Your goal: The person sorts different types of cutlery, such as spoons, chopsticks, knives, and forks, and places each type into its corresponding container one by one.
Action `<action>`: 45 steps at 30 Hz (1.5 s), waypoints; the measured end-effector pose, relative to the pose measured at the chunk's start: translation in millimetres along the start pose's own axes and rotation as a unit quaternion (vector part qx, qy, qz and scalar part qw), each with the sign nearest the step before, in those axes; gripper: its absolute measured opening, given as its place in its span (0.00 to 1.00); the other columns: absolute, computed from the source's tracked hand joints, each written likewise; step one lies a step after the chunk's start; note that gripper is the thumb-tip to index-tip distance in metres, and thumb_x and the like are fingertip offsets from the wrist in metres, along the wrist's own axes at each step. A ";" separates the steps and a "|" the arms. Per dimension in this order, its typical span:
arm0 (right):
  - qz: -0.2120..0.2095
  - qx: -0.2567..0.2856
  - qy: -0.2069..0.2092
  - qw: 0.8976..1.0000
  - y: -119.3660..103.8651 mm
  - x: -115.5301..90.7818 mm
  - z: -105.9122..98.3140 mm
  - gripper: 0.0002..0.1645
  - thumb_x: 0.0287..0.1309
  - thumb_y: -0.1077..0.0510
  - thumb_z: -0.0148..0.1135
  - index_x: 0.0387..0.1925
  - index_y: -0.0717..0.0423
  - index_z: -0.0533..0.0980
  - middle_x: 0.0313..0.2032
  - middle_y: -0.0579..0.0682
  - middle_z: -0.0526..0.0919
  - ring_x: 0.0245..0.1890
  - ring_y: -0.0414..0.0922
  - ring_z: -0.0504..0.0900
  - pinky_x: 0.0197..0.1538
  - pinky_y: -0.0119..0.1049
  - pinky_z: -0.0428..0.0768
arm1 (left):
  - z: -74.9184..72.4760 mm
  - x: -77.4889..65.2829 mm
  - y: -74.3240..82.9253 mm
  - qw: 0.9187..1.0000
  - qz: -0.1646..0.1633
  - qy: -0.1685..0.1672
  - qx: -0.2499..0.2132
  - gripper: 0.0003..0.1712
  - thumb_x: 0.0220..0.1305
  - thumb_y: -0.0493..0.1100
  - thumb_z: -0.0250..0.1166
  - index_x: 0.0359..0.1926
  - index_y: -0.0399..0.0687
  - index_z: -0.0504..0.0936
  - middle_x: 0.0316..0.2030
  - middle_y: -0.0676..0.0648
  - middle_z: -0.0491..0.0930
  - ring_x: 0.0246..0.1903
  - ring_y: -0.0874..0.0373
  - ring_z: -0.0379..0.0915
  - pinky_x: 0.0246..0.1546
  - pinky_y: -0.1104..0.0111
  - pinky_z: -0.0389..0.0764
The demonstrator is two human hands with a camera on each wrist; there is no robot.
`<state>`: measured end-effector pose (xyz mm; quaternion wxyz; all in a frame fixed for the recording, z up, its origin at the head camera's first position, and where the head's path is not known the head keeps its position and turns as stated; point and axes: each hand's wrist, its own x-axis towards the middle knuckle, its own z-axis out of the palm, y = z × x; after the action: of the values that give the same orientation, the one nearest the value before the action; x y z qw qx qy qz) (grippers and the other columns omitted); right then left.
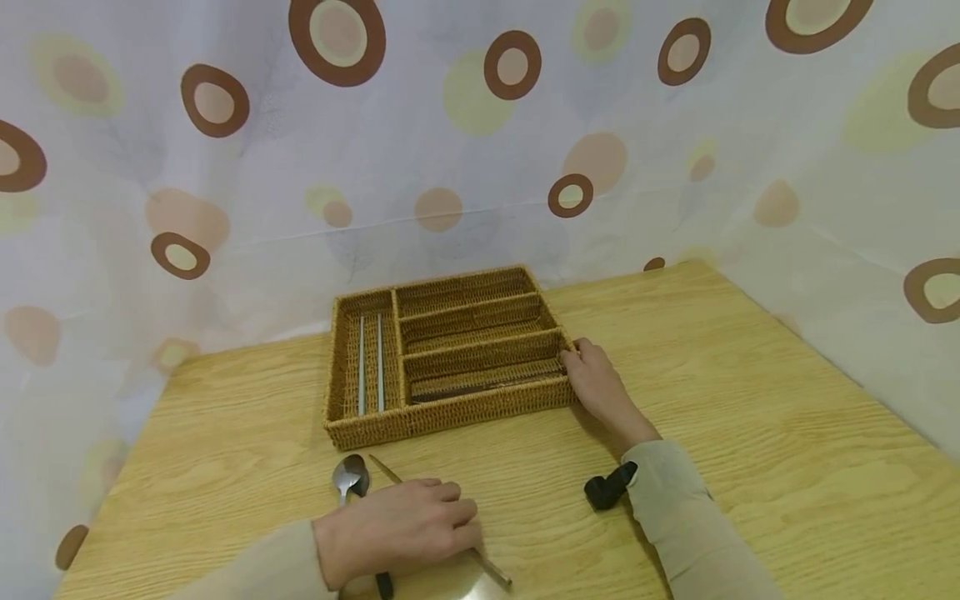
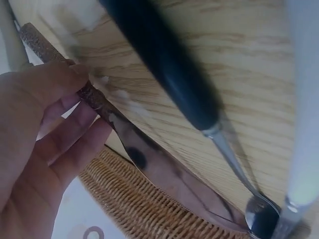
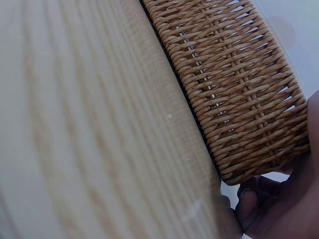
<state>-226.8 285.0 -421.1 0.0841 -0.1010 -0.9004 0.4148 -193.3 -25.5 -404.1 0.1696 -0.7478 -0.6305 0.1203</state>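
Note:
My left hand (image 1: pixel 405 525) pinches the textured handle of a table knife (image 2: pixel 164 172) between thumb and fingers, low over the wooden table. The knife's shiny blade points toward a wicker cutlery tray (image 1: pixel 480 406). Beside the knife lie a black-handled spoon (image 2: pixel 174 74) and a white-handled utensil (image 2: pixel 304 109); a silver spoon bowl (image 1: pixel 347 472) shows left of the hand in the head view. My right hand (image 1: pixel 600 387) grips the tray's front right corner, thumb over the rim and fingertips low at the outer side in the right wrist view.
Two pale chopsticks (image 1: pixel 380 362) lie in the tray's left compartment. A thin dark utensil (image 1: pixel 457 392) lies along the front compartment. Behind the wooden table (image 1: pixel 750 400) hangs a curtain (image 1: pixel 420 133) with circles. A black wrist device (image 1: pixel 609 487) sticks out from the right sleeve.

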 end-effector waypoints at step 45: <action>0.007 -0.002 -0.011 1.000 3.0 4.0 -0.8 0.31 0.68 0.46 0.33 0.61 0.67 0.57 0.58 0.67 0.63 0.59 0.60 0.60 0.59 0.59 0.63 | -36.8 91.7 -131.5 0.914 -0.310 0.022 -0.260 0.08 0.63 0.34 0.57 0.42 0.46 0.77 0.31 0.50 0.79 0.25 0.66 0.70 0.23 0.76 0.74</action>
<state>-230.2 288.5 -422.5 0.0711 -0.1026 -0.9012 0.4149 -281.3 80.3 -314.1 0.0121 -0.5350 -0.8358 -0.1229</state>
